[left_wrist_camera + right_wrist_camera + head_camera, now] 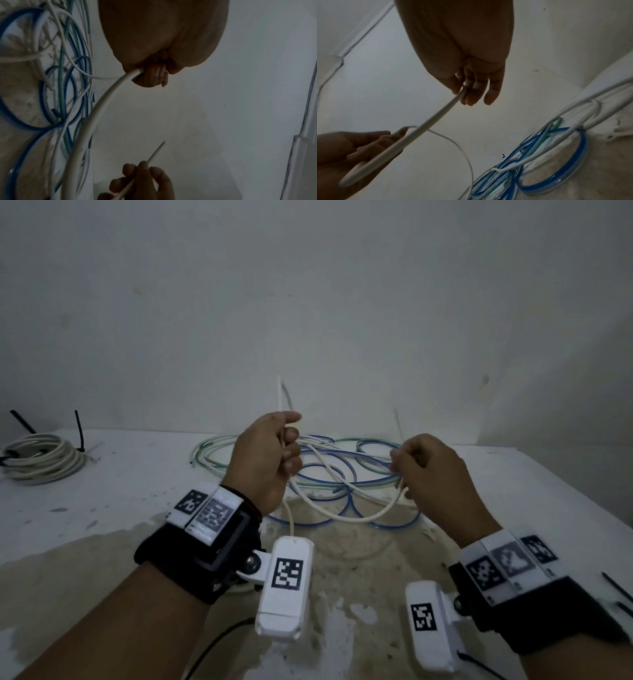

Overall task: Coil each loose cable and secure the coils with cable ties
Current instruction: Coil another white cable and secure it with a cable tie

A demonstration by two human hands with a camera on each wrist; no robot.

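Observation:
A loose white cable [346,517] hangs in a slack loop between my two hands above the table. My left hand [270,455] grips it in a fist, with one end sticking up past the thumb. My right hand [423,465] pinches the same cable with curled fingers; a thin end pokes up above it. In the left wrist view the white cable [96,115] runs out of my left hand [152,77]. The right wrist view shows my right hand [474,92] holding the white cable [426,128]. Blue and green cables [329,474] lie tangled under the hands.
A coiled grey cable [41,458] with black cable ties [79,431] lies at the table's far left. Loose black cable ties [616,587] lie at the right edge. A wall stands close behind the table [137,474]. The near tabletop is stained.

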